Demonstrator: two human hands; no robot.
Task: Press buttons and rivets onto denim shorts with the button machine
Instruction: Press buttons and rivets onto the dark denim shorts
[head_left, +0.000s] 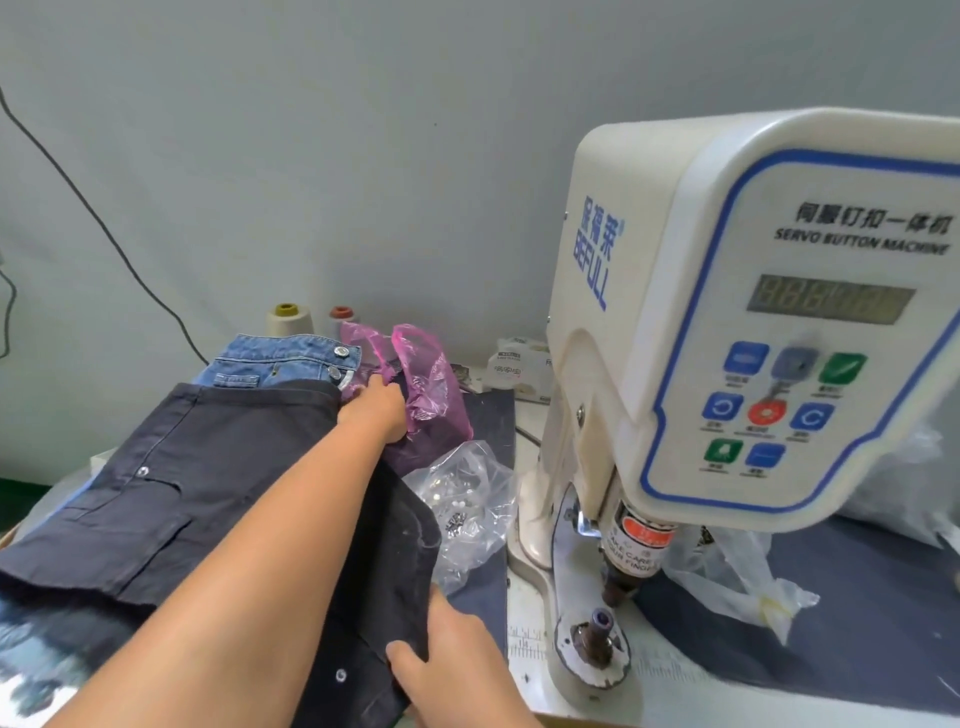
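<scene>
Your left hand (375, 408) reaches far up the stack, its grip closed on the waistband end of the dark denim shorts (208, 493), just beside the pink bag (434, 389). Your right hand (447, 660) pinches the near edge of the same pair. Silver rivets already show beside both grips, so this pair looks partly or fully pressed. Beyond your left grip lie blue shorts (280, 361), buttons fitted. The button machine (727, 338) stands to the right of your right grip, nothing under its die (597, 631); a clear bag of fasteners (462, 504) waits between.
</scene>
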